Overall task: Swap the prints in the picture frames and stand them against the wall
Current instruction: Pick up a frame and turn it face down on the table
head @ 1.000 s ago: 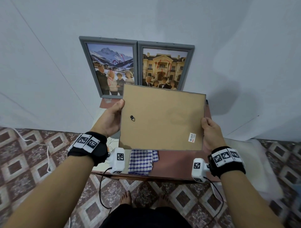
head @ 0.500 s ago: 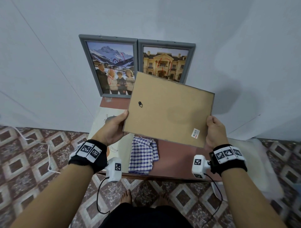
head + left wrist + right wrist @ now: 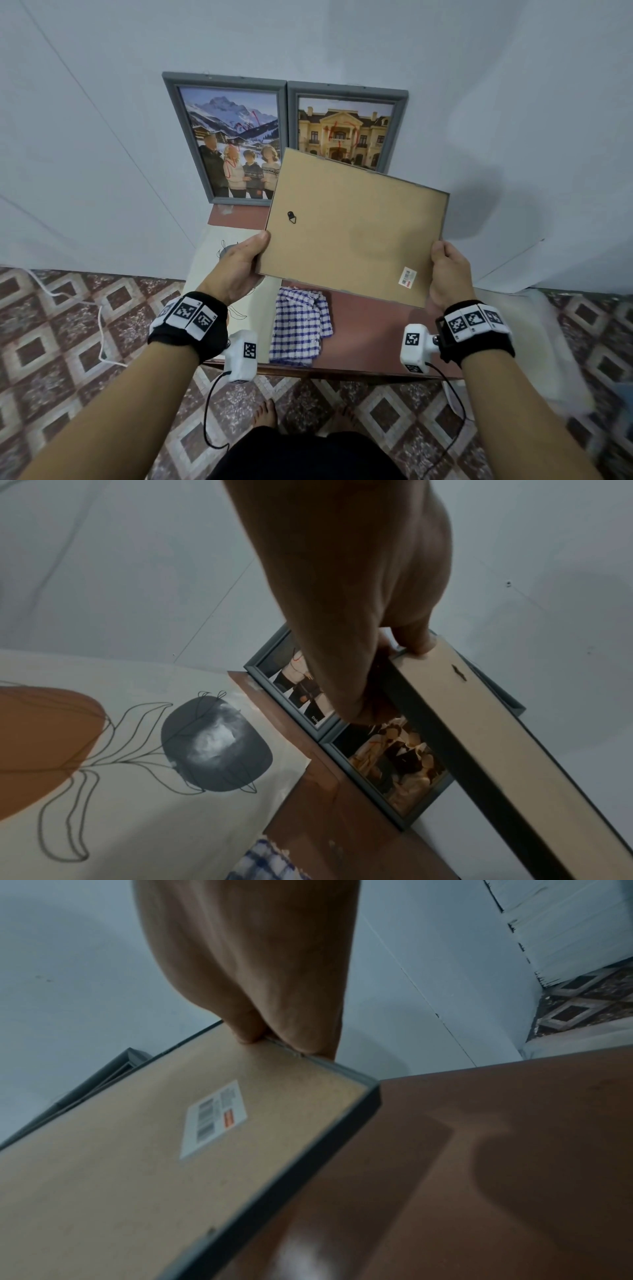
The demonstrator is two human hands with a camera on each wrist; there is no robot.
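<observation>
Overhead, a square picture frame (image 3: 352, 228) is carried back-side up above the table (image 3: 370, 335), its brown backing board facing the camera. Left hand (image 3: 239, 263) grips the near left corner, thumb on the board; right hand (image 3: 447, 270) grips the near right corner, thumb likewise on top, so each hand is closed on an edge. Its hanger hook (image 3: 291, 217) sits toward the left side. Held tilted, with the far edge higher, the frame lies between the person and the wall (image 3: 479, 102), overlapping the mansion frame (image 3: 346, 123) that leans there beside the mountain frame (image 3: 226, 137). Judged from this, free wall remains to the right, nearer the right hand. A loose flower print (image 3: 120, 750) and a checked cloth (image 3: 299, 329) lie on the table.
</observation>
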